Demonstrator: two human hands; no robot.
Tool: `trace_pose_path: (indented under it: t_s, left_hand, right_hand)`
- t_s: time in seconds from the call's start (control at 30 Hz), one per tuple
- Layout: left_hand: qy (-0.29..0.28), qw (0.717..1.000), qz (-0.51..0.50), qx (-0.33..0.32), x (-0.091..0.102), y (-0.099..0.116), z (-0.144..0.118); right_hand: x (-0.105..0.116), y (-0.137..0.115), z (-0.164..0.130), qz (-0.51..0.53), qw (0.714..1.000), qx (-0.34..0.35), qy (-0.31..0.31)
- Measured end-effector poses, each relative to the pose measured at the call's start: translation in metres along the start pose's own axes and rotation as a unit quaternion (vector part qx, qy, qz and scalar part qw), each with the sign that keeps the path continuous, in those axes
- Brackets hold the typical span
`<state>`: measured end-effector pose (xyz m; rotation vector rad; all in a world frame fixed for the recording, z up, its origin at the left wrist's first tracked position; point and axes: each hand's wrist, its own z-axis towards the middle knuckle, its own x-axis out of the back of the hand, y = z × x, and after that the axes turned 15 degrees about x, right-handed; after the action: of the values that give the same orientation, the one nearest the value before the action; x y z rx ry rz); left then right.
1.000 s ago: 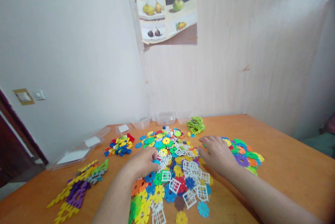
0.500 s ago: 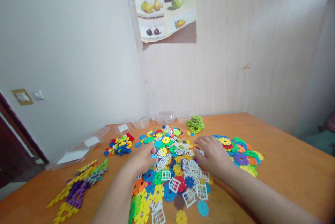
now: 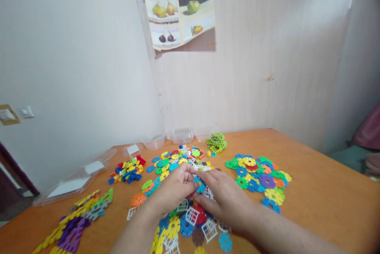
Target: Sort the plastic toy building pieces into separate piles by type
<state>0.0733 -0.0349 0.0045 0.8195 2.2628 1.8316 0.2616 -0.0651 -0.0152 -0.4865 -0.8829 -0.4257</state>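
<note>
Table [image 3: 311, 190]: it carries all the pieces, and the wall [image 3: 246, 60] is behind it.
Middle pile: discs [image 3: 198, 237] and window frames [image 3: 209, 230] lie mixed, some frames on discs.
Hands: the left hand [image 3: 178, 186] and the right hand [image 3: 224, 196] are close together over this pile.
Right side: a second disc group [image 3: 263, 181] lies beyond the right hand.
Left side: bricks [image 3: 128, 171] lie beside the pile; strips [image 3: 77, 232] lie in front of them.
Left edge: lids [image 3: 71, 187] lie behind the strips.
Back edge: containers [image 3: 181, 136] stand near the wall, with a bundle [image 3: 216, 144] at their right.
</note>
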Motion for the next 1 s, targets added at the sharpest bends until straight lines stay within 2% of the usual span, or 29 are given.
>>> trace_pose_path:
  t_s: [0.2, 0.27, 0.37, 0.5, 0.6, 0.73, 0.83, 1.0]
  left_hand:
    - [0.0, 1.0, -0.024, 0.01, -0.002, 0.001, 0.0]
    - [0.02, 1.0, -0.012, 0.013, 0.0, 0.003, 0.0]
    - [0.091, 0.996, 0.008, 0.013, 0.008, 0.004, 0.0]
    - [0.195, 0.979, 0.061, 0.016, 0.027, -0.001, 0.005]
    - [0.253, 0.961, 0.108, 0.019, 0.042, -0.01, 0.011]
    - [0.306, 0.94, 0.149, 0.006, 0.056, -0.023, 0.019]
    - [0.319, 0.925, 0.207, -0.011, 0.059, -0.03, 0.022]
    - [0.286, 0.9, 0.329, -0.025, 0.052, -0.03, 0.02]
  right_hand:
    - [0.003, 0.006, 0.0, -0.028, 0.999, -0.031, -0.012]
    - [0.007, 0.014, 0.0, -0.06, 0.996, -0.064, -0.016]
    - [0.02, 0.035, -0.001, -0.144, 0.975, -0.167, -0.031]
    - [0.041, 0.07, -0.009, -0.233, 0.924, -0.297, -0.054]
    - [0.051, 0.093, -0.019, -0.237, 0.897, -0.362, -0.091]
    - [0.054, 0.114, -0.031, -0.207, 0.885, -0.401, -0.115]
    - [0.054, 0.123, -0.036, -0.201, 0.88, -0.418, -0.105]
    - [0.052, 0.123, -0.037, -0.213, 0.881, -0.415, -0.077]
